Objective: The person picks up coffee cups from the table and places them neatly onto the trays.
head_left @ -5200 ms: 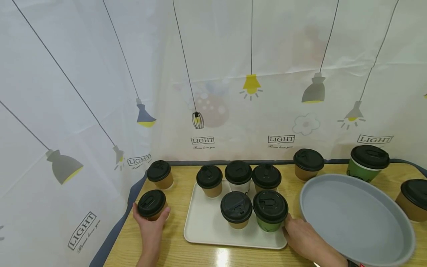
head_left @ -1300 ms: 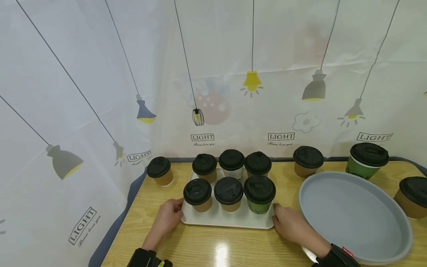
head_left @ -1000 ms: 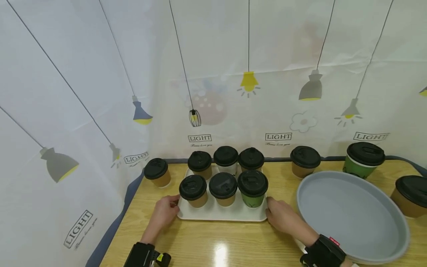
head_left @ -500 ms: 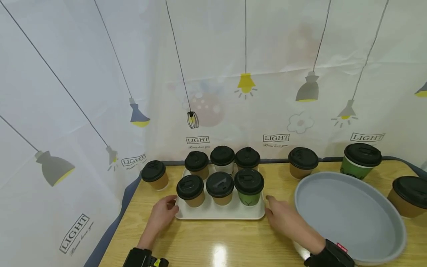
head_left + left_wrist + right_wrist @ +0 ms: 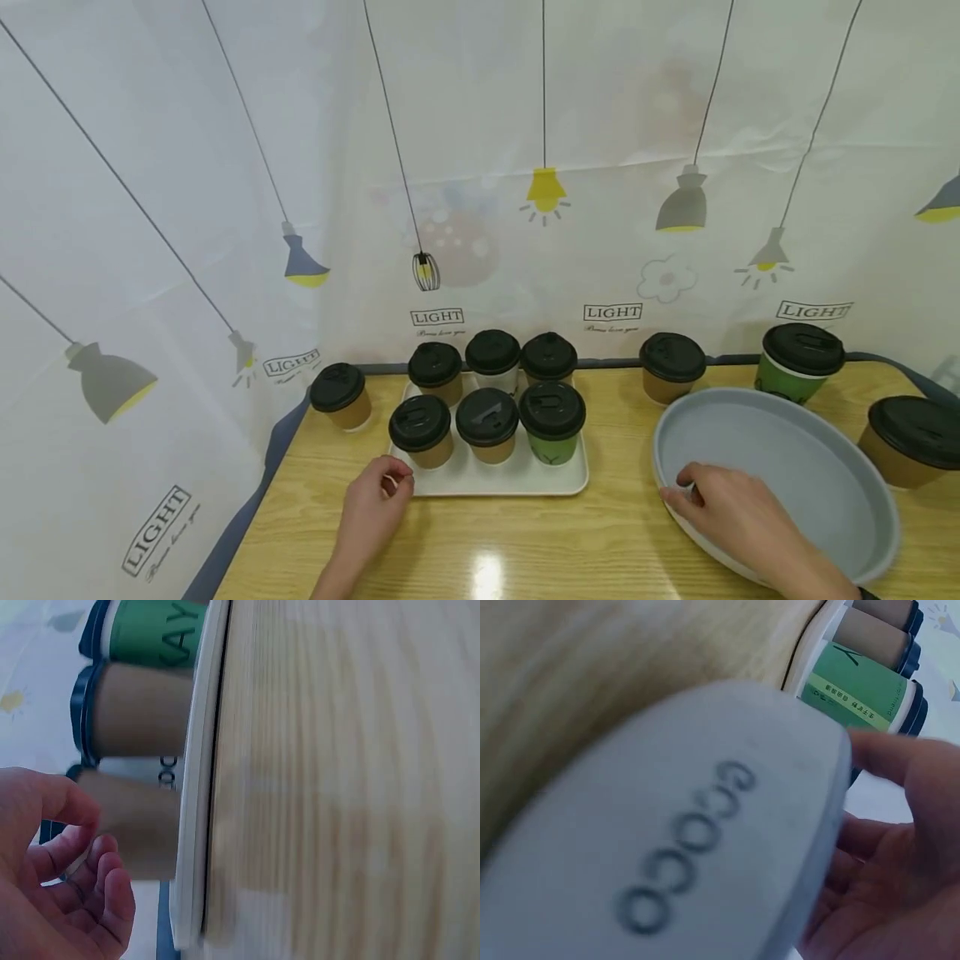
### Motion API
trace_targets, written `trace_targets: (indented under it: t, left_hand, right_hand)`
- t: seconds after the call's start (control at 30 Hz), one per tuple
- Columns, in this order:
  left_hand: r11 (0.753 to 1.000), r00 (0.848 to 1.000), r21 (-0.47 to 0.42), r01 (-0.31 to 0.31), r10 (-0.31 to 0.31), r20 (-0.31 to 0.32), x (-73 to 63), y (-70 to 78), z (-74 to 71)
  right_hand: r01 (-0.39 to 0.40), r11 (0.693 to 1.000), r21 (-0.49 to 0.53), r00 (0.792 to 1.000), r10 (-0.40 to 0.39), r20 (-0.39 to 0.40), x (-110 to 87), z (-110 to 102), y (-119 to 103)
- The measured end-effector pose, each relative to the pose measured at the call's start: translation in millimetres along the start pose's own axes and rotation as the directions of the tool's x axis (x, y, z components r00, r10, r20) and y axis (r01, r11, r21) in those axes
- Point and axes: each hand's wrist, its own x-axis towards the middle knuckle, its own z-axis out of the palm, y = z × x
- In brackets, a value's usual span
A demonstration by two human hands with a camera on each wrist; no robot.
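On the rectangular white tray stand several paper coffee cups with black lids, in two rows. The front row has a brown cup, a second brown cup and a green cup. My left hand hovers by the tray's front left corner, fingers loosely curled with nothing between them; the left wrist view shows them beside the nearest brown cup. My right hand is over the left rim of the round grey tray, fingers half bent, fingertips right at the rim. Lettering marks that tray's outer wall.
A lidded brown cup stands alone at the back left. Behind the grey tray are another brown cup and a larger green cup; a wide brown cup sits at its right. A printed cloth hangs behind the table.
My left hand has set a brown cup onto the white tray, which both hands pushed back. Both let go; my right hand moved right to the grey tray, my left drew slightly back.
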Motion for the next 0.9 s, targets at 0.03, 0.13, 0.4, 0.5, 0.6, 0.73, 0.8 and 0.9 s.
trace_targets:
  t: [0.03,0.13,0.4,0.5,0.6,0.73,0.8,0.9]
  left_hand:
    - [1.0,1.0,0.0,-0.014,0.014,0.021,-1.8,3.4,2.6]
    - [0.999,0.995,-0.006,-0.054,0.055,0.084,-7.1,14.5,12.7]
    - [0.979,0.952,-0.061,-0.195,0.204,0.229,-17.3,43.8,39.4]
    - [0.972,0.933,-0.086,-0.218,0.233,0.275,-20.1,55.7,48.5]
    - [0.972,0.912,-0.109,-0.21,0.235,0.336,-23.1,66.3,57.8]
    - [0.97,0.877,-0.158,-0.187,0.237,0.419,-26.4,79.1,72.7]
    - [0.965,0.853,-0.195,-0.173,0.246,0.46,-27.3,85.6,82.4]
    - [0.959,0.805,-0.263,-0.107,0.239,0.543,-28.3,94.4,99.0]
  right_hand:
    - [-0.007,1.0,-0.004,1.0,0.008,0.018,-1.1,2.0,2.3]
    - [-0.016,1.0,-0.004,0.998,0.016,0.055,-4.8,7.3,6.3]
    - [0.002,0.999,-0.035,0.997,0.001,0.077,-8.4,12.6,2.5]
    - [0.009,0.999,-0.032,0.997,-0.007,0.073,-10.9,14.6,-1.4]
    - [0.016,1.0,-0.008,0.996,-0.015,0.091,-15.1,20.4,-9.8]
    - [-0.01,0.999,0.032,0.991,0.005,0.137,-18.8,30.1,-27.4]
    - [-0.023,0.999,0.037,0.988,0.017,0.15,-19.6,33.6,-35.4]
    - [0.01,0.998,0.059,0.985,-0.02,0.169,-21.3,38.4,-43.4]
